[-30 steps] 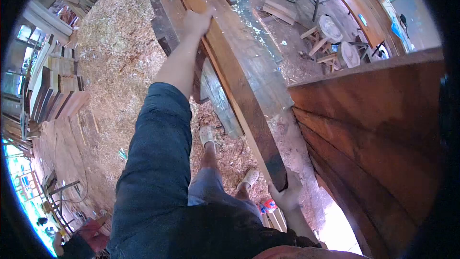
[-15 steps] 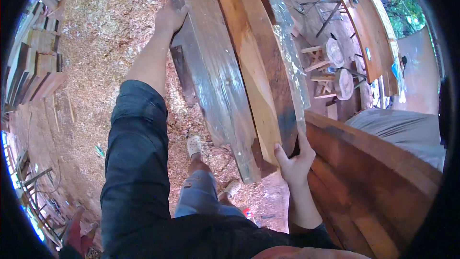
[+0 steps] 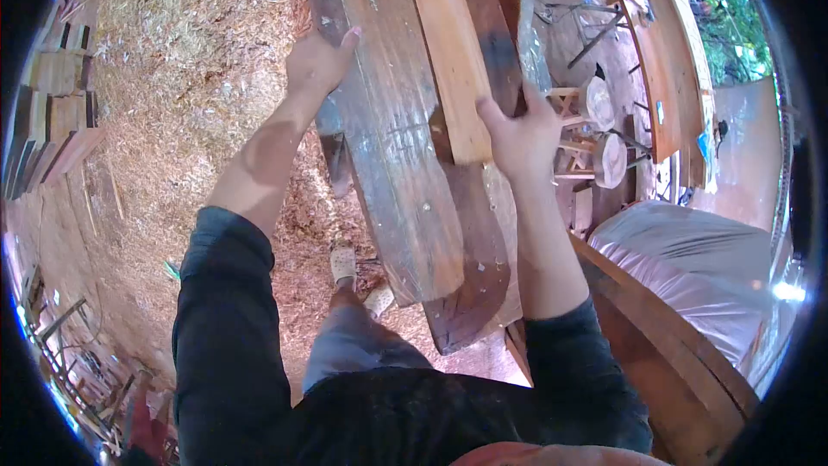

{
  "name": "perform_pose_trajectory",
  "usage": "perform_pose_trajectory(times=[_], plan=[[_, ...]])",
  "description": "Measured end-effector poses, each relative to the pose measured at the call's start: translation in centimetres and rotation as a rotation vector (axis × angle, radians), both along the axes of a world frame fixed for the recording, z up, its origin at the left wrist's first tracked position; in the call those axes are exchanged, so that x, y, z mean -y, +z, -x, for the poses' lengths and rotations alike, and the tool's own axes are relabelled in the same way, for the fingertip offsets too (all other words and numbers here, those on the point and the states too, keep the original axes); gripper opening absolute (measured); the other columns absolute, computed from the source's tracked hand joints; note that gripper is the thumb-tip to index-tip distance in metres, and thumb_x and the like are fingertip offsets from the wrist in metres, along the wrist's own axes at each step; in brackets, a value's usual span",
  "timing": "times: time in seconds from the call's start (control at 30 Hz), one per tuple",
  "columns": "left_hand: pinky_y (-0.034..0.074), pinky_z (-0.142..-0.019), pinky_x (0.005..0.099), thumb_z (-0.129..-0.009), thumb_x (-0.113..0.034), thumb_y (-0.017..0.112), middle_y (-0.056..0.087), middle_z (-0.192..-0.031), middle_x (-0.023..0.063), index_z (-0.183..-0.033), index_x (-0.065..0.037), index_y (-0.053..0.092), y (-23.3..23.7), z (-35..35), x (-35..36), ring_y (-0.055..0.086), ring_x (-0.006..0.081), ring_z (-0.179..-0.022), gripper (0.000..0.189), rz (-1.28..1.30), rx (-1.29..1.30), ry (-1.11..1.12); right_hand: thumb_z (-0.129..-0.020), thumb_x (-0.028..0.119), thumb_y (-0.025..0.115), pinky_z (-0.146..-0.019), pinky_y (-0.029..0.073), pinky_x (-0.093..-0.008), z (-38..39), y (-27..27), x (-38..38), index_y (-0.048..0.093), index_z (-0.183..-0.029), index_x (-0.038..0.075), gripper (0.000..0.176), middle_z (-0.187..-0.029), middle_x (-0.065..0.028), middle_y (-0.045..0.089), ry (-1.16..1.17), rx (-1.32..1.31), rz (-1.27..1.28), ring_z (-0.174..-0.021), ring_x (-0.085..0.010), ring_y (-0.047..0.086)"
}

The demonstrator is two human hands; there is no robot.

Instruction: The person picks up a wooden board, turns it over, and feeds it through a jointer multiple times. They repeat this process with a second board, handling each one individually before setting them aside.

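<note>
Long worn planks lie in front of me as a bench-like top, the grey-brown plank (image 3: 401, 155) on the left. On it rests a lighter orange-brown board (image 3: 453, 60), its squared near end facing me. My right hand (image 3: 522, 134) grips the board beside it, a dark-stained board (image 3: 493, 26), near its end, thumb on top and fingers mostly hidden. At the far left edge of the worn plank is my left hand (image 3: 317, 65), thumb over the top and the other fingers curled out of sight below.
Wood shavings (image 3: 190, 78) cover the floor at left, where stacked timber (image 3: 60, 116) stands. Round-topped stools (image 3: 611, 160) and a long tabletop (image 3: 660, 78) are at right. Nearer, a large brown wooden piece (image 3: 664, 336) and a grey cloth cover (image 3: 690, 250) flank my right arm.
My right hand has pushed forward, and the orange-brown board has slid away from me, baring more worn wood at the near end. My left hand stays at the plank's left edge.
</note>
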State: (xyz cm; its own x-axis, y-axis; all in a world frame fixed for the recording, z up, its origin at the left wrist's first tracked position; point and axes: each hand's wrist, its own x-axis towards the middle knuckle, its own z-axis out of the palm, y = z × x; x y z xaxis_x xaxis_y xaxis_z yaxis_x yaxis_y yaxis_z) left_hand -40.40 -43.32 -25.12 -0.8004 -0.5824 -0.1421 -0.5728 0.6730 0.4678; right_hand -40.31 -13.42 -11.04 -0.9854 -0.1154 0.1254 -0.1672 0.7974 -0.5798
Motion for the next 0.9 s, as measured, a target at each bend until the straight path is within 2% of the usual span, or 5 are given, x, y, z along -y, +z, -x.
perform_pose_trajectory(times=[0.1,0.2,0.4,0.53,0.9], plan=[[0.055,-0.093,0.0541,-0.096,-0.069,0.055,0.073,-0.106,0.0329,-0.113,0.006,0.073,-0.7,0.3,0.5,0.071,0.0483,-0.104,0.078,-0.026,-0.034,-0.017,-0.079,0.038,0.082,-0.077,0.057,-0.0403,4.6,0.8,4.0,0.075,-0.105,-0.003,0.049,-0.085,-0.0179,0.076,0.018,-0.019,0.010,-0.081,-0.0266,0.074],[0.055,-0.093,0.0537,-0.096,-0.066,0.058,0.073,-0.105,0.0331,-0.113,0.007,0.072,0.4,0.0,0.0,0.071,0.0481,-0.105,0.076,-0.064,0.003,0.018,-0.075,0.045,0.082,-0.076,0.056,-0.0429,9.3,0.7,7.3,0.076,-0.099,-0.001,0.052,-0.081,-0.0176,0.074,-0.038,0.000,-0.116,-0.078,-0.0307,0.072],[0.055,-0.093,0.0540,-0.097,-0.063,0.060,0.072,-0.110,0.0300,-0.123,0.004,0.067,1.2,0.0,-0.3,0.070,0.0461,-0.108,0.072,-0.023,0.025,0.059,-0.074,0.050,0.080,-0.092,0.058,-0.0487,18.3,0.2,13.2,0.076,-0.106,0.000,0.060,-0.105,-0.0239,0.077,-0.003,0.005,-0.131,-0.102,-0.0400,0.074],[0.056,-0.094,0.0527,-0.096,-0.061,0.065,0.069,-0.113,0.0323,-0.130,0.008,0.061,-0.9,-0.3,-0.1,0.070,0.0478,-0.107,0.077,-0.093,-0.120,-0.005,-0.075,0.055,0.081,-0.097,0.058,-0.0489,23.8,0.6,17.8,0.076,-0.116,0.001,0.068,-0.119,-0.0235,0.075,-0.038,0.029,-0.207,-0.113,-0.0376,0.072],[0.056,-0.086,0.0534,-0.089,-0.048,0.079,0.064,-0.116,0.0330,-0.138,0.014,0.049,1.5,-0.8,-0.2,0.068,0.0495,-0.100,0.084,-0.230,-0.154,0.013,-0.074,0.055,0.080,-0.097,0.059,-0.0464,39.2,0.4,29.2,0.076,-0.119,0.000,0.072,-0.121,-0.0241,0.075,-0.024,0.007,-0.196,-0.112,-0.0380,0.073]])
